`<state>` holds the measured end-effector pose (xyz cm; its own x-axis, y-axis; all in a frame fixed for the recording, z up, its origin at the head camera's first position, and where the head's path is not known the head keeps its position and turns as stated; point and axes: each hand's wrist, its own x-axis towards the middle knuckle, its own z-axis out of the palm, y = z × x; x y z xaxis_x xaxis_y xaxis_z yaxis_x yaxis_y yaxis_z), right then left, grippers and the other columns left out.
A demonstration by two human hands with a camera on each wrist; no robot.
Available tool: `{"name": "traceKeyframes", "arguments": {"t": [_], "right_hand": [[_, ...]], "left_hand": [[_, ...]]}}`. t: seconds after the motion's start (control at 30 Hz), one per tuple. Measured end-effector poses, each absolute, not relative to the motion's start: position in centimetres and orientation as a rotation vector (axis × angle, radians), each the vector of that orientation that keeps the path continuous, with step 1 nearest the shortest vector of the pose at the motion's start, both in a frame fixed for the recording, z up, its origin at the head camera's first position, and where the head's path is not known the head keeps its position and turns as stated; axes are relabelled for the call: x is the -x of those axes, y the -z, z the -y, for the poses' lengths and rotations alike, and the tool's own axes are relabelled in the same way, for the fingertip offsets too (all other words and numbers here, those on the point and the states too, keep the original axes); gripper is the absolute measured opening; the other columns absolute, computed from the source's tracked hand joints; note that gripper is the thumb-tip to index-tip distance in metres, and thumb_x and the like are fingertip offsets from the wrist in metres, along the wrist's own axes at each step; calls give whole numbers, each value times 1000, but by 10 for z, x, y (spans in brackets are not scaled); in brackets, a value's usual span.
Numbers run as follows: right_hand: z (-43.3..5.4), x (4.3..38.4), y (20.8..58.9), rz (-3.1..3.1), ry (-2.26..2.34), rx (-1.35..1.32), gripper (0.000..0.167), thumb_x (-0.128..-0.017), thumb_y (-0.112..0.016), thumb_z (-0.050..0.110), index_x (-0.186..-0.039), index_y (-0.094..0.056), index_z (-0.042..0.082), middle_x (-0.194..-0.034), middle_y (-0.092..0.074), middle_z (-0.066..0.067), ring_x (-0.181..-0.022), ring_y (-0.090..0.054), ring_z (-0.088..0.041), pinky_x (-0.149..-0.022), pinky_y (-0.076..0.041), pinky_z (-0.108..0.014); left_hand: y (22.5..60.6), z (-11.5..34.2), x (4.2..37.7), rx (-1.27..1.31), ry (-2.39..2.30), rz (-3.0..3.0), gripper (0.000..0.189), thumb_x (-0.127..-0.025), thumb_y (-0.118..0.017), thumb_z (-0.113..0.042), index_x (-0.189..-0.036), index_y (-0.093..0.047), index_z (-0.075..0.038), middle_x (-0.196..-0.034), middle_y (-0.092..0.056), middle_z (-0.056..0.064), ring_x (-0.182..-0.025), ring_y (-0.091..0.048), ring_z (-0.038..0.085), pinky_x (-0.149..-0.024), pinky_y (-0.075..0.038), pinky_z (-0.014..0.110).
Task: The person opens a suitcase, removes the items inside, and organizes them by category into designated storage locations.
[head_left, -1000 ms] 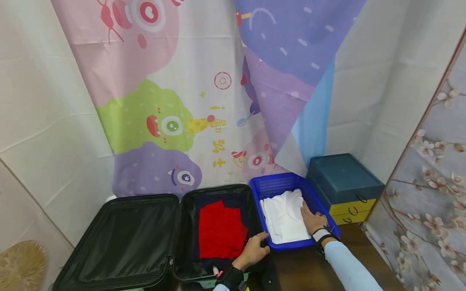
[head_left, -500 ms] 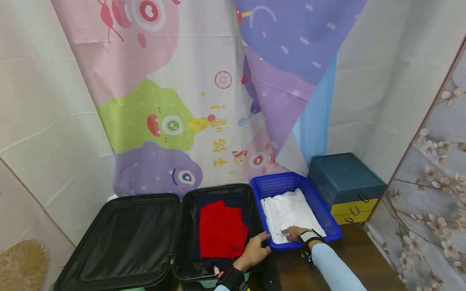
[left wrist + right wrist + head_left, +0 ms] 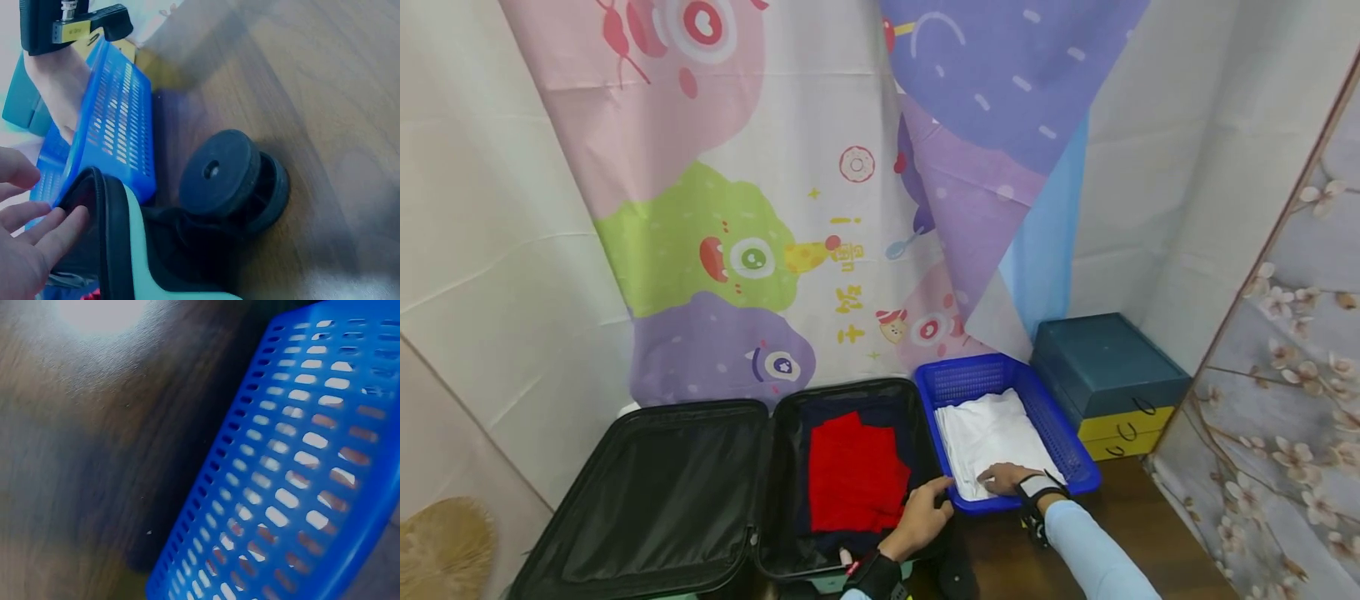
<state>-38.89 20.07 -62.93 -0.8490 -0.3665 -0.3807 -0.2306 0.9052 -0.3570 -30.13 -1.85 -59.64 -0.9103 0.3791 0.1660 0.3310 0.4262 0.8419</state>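
Note:
My right hand (image 3: 1006, 479) reaches into the blue basket (image 3: 1070, 408) and touches the front part of the folded white garment (image 3: 992, 429). Its fingertips are too small in the head view to show whether they pinch the cloth. My left hand (image 3: 921, 521) rests at the right rim of the open suitcase (image 3: 765, 546), by the basket's front left corner. Up close in the left wrist view, the left fingers (image 3: 65, 234) lie loosely extended against the suitcase's inner edge and hold nothing. A folded red garment (image 3: 853, 475) lies in the suitcase on dark cloth.
The suitcase's black lid half (image 3: 662, 496) lies open at the left. A teal box with yellow drawers (image 3: 1112, 367) stands right of the basket. One suitcase wheel (image 3: 222, 172) juts over the wooden table (image 3: 325, 125). A printed curtain (image 3: 865, 208) hangs behind.
My right hand has moved from the white garment's right side to its front part, toward the left, then stayed there. The left hand has kept its place.

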Motion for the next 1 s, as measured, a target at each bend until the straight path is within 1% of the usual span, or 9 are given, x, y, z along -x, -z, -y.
{"name": "traceKeyframes", "arguments": {"t": [0.2,0.3,0.4,0.47,0.53,0.6,0.77,0.9,1.0], "right_hand": [[-189,387,607,-2693,359,389,34,-96,-58,17,-127,-64,4,-128,-61,-20,-124,-52,-42,-101,-38,-56],[-179,386,601,-2832,372,373,33,-95,-61,18,-125,-64,7,-125,-61,-19,-112,-57,-46,-88,-45,-62],[-166,387,597,-3032,424,436,35,-92,-63,16,-127,-63,9,-123,-58,-19,-98,-59,-48,-74,-48,-63],[-155,387,595,-3162,494,543,36,-89,-65,12,-125,-63,8,-121,-57,-21,-92,-58,-48,-69,-49,-61],[-143,386,593,-3241,580,659,37,-86,-66,8,-123,-63,7,-120,-56,-21,-91,-56,-46,-69,-49,-58],[-131,382,592,-3290,660,780,35,-83,-66,5,-118,-65,6,-116,-58,-19,-90,-56,-42,-69,-50,-54],[-101,366,595,-3193,815,1041,30,-81,-65,1,-111,-68,4,-107,-62,-16,-89,-58,-36,-73,-50,-48],[-83,354,604,-2960,768,1029,36,-87,-64,7,-121,-62,-1,-104,-62,-18,-93,-61,-35,-79,-50,-46],[-73,345,609,-2775,721,928,43,-91,-63,12,-131,-56,0,-106,-63,-20,-98,-61,-36,-84,-49,-45]], "left_hand": [[608,32,301,-504,-1497,-2770,41,-81,-58,4,-121,-66,5,-122,-65,19,-113,-60,34,-93,-48,49],[613,43,300,-368,-1478,-2876,37,-81,-59,5,-117,-69,1,-108,-69,15,-92,-64,28,-76,-52,42],[617,53,300,-204,-1497,-2963,33,-81,-59,6,-111,-72,-4,-98,-68,11,-71,-56,17,-62,-46,33],[618,60,300,-82,-1514,-3014,32,-81,-58,7,-107,-73,-5,-95,-68,9,-65,-50,13,-58,-43,31],[619,66,301,38,-1505,-3053,30,-81,-59,7,-104,-73,-6,-96,-69,8,-66,-50,12,-59,-42,31],[619,73,301,137,-1481,-3083,29,-81,-60,7,-103,-73,-5,-95,-68,8,-67,-53,16,-59,-44,34],[623,94,300,318,-1379,-3190,29,-79,-61,6,-105,-71,-4,-98,-66,12,-84,-60,32,-71,-49,46],[630,113,297,447,-1334,-3266,34,-78,-62,5,-111,-66,-1,-108,-62,20,-103,-55,43,-84,-44,56],[638,127,295,510,-1334,-3285,40,-78,-61,5,-117,-63,-2,-115,-56,26,-109,-50,48,-86,-40,61]]}}
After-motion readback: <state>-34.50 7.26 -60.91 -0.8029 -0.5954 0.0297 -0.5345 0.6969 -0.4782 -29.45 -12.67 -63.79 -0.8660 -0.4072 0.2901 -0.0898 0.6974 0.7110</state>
